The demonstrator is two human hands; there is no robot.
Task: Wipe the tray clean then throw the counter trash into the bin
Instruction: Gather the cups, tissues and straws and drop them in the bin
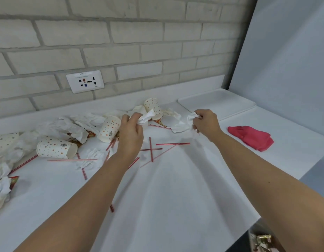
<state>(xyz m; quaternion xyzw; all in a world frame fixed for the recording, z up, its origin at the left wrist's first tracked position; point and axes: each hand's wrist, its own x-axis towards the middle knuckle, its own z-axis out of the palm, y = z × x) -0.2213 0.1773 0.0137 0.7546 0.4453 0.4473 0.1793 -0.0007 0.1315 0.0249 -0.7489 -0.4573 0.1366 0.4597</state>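
The left hand's fingertips [137,118] are curled together and pinch a crumpled white napkin [146,117]. The left hand [131,131] hangs above the counter [175,197], well to the left of the tray [217,102]. The right hand's fingers [198,116] are also curled and grip a second crumpled napkin [191,118]. The right hand [206,124] is near the tray's front left corner, on the person's side of it.

The tray is white and shallow and lies flat at the back right of the counter against the side panel, its floor in full view. On the person's side of the tray, a bunched red cloth [251,137] rests on the counter.

To the left of the tray, dotted paper cups lie on their sides. One [154,107] is closest to it, one [110,129] is beside the left hand, one [56,148] is farther left with its mouth showing a white inside, and one [4,140] is at the frame's edge. Loose crumpled napkins [81,124] are heaped around them, and red-striped straws [151,149] are scattered across the counter on the person's side of the cups.

Well to the near side of the tray, below the counter's edge, a corner of the bin [252,231] shows, with crumpled shiny scraps [262,241] inside.
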